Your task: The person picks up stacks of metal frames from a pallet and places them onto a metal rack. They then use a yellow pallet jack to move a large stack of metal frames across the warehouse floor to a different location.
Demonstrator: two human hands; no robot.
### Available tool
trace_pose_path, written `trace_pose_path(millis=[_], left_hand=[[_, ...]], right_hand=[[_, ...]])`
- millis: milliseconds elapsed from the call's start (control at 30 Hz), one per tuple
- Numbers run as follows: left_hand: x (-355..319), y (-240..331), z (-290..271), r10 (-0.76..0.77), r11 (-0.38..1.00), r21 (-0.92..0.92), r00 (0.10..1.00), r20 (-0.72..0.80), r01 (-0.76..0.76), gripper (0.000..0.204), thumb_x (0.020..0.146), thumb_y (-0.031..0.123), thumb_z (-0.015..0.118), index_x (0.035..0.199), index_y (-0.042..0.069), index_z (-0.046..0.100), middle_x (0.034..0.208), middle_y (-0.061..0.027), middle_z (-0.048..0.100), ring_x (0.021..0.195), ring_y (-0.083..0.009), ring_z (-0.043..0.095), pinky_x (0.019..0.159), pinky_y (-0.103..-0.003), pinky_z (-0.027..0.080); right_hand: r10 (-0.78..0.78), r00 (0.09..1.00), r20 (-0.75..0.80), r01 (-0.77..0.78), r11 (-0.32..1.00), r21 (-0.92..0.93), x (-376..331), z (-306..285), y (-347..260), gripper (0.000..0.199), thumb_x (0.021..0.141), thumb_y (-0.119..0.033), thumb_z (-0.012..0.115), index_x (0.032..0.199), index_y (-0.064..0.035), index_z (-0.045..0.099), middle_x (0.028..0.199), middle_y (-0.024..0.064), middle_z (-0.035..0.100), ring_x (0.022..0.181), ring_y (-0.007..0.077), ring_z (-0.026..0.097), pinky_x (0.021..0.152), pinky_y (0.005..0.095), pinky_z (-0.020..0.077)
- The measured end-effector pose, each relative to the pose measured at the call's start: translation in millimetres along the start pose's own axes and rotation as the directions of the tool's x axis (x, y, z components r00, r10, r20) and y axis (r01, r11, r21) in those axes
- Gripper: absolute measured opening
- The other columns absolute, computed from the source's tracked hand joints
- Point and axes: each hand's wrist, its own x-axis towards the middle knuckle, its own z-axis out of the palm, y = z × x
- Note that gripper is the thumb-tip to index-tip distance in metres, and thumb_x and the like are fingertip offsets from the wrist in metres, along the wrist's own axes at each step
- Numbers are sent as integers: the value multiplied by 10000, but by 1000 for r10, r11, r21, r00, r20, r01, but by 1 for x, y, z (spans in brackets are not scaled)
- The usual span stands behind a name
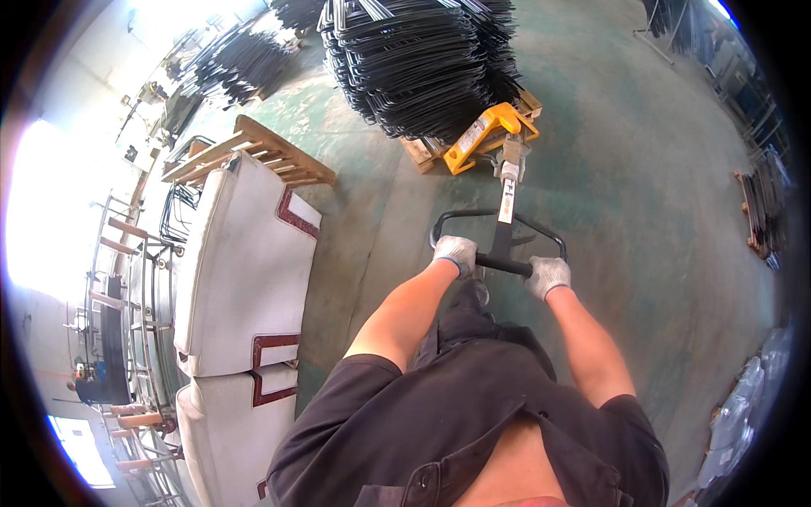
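Observation:
My left hand (456, 252), in a white work glove, grips the left side of the black loop handle (500, 262) of a yellow pallet jack (487, 133). My right hand (547, 275), also gloved, grips the handle's right side. The jack's steering shaft (507, 188) runs from the handle up to its yellow body, which sits under a wooden pallet (425, 153). On that pallet rests a tall stack of black bent metal wire frames (418, 59). Both my arms reach straight forward over a green concrete floor.
To my left stand big white padded bags (245, 270) with dark red trim, a wooden pallet (253, 152) and metal cage racks (139, 296). More black frames (232, 63) lie at the far left. Another pallet with frames (760, 211) is at the right edge. Green floor (642, 194) lies right of the jack.

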Motion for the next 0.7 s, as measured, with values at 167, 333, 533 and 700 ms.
trace_pose_path(millis=[167, 333, 533, 700], left_hand=[[100, 39, -78, -3, 1000, -27, 998, -59, 2, 294, 858, 243, 793, 1111, 135, 897, 1150, -159, 863, 1122, -338, 835, 955, -470, 661], [236, 95, -193, -37, 999, -32, 999, -29, 36, 279, 850, 218, 805, 1103, 143, 897, 1114, -148, 868, 1090, -332, 842, 917, -466, 668], [252, 75, -189, -25, 999, -40, 1000, -11, 24, 246, 854, 213, 810, 1064, 123, 902, 1092, -160, 868, 1067, -335, 847, 898, -468, 670], [242, 60, -169, -29, 999, -48, 995, -91, 25, 252, 860, 199, 774, 1059, 112, 903, 1090, -168, 867, 1065, -341, 848, 896, -468, 669]], right_hand=[[-43, 999, -15, 43, 999, -2, 84, -69, 90, 313, 902, -406, 811, 1074, -145, 828, 1042, 154, 851, 1032, 369, 824, 973, 501, 642], [-83, 996, 27, 83, 996, -11, 211, -166, 211, 329, 894, -434, 824, 1040, -139, 822, 1013, 170, 845, 1009, 380, 822, 953, 507, 642], [-89, 995, 37, 88, 996, 9, 230, -168, 202, 307, 896, -414, 822, 1039, -143, 828, 1002, 166, 843, 1001, 378, 820, 950, 503, 639], [-62, 997, 38, 62, 998, -7, 221, -166, 178, 301, 931, -435, 791, 1045, -160, 834, 1014, 154, 847, 1020, 372, 817, 977, 504, 629]])
